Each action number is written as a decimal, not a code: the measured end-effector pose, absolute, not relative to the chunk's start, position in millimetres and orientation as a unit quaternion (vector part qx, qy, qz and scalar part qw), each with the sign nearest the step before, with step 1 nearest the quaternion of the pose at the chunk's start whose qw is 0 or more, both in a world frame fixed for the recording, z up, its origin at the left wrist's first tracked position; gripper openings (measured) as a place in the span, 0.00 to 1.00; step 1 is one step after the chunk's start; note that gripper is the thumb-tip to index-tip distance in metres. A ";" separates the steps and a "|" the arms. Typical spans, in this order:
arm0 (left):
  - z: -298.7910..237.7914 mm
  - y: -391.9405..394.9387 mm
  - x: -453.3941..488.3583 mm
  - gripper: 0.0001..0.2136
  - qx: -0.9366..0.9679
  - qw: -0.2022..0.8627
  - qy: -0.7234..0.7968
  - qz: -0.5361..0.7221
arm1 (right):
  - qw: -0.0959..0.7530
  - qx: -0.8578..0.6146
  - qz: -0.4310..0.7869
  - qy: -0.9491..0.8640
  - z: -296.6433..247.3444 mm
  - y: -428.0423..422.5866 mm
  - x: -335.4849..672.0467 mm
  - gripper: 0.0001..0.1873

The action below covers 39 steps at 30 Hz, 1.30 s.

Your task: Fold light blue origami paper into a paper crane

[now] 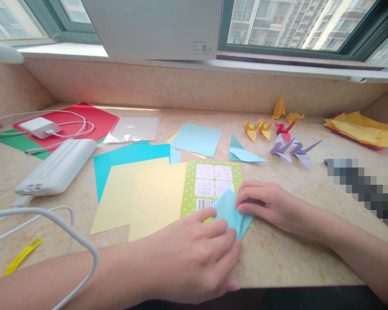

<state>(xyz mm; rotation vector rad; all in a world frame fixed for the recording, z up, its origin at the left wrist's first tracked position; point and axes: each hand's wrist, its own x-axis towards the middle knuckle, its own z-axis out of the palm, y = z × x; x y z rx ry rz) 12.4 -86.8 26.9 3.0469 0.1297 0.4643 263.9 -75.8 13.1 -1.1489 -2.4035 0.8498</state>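
Note:
Between my hands is a light blue folded sheet of origami paper (226, 209), lying over a green dotted card (189, 189) with printed diagrams and a barcode. My left hand (203, 245) rests on the paper's lower left side, its fingers bent and pressing on it; the thumb shows below near the table edge. From the right, my right hand (261, 200) pinches the paper's right edge between thumb and fingers. Just beyond, a light blue folded piece (245, 154) stands on the table beside a stack of light blue square sheets (195, 140).
Cream paper (142, 193) and bright blue paper (106, 165) lie left of the card. Several folded cranes, such as a purple one (300, 150), stand back right near yellow sheets (362, 129). A white power bank (58, 168) and a looping cable (84, 245) occupy the left.

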 end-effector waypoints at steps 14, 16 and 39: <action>28.7 -87.1 13.2 0.11 0.988 0.039 0.045 0.143 | 0.174 -0.403 0.291 -0.850 12.4 -75.5 263.6 0.09; 29.1 -86.9 13.1 0.11 0.987 0.036 0.045 0.147 | 0.173 -0.402 0.291 -0.851 12.7 -75.5 263.8 0.08; 27.3 -87.8 14.5 0.12 0.988 0.044 0.064 0.137 | 0.177 -0.400 0.288 -0.852 12.0 -75.3 264.9 0.10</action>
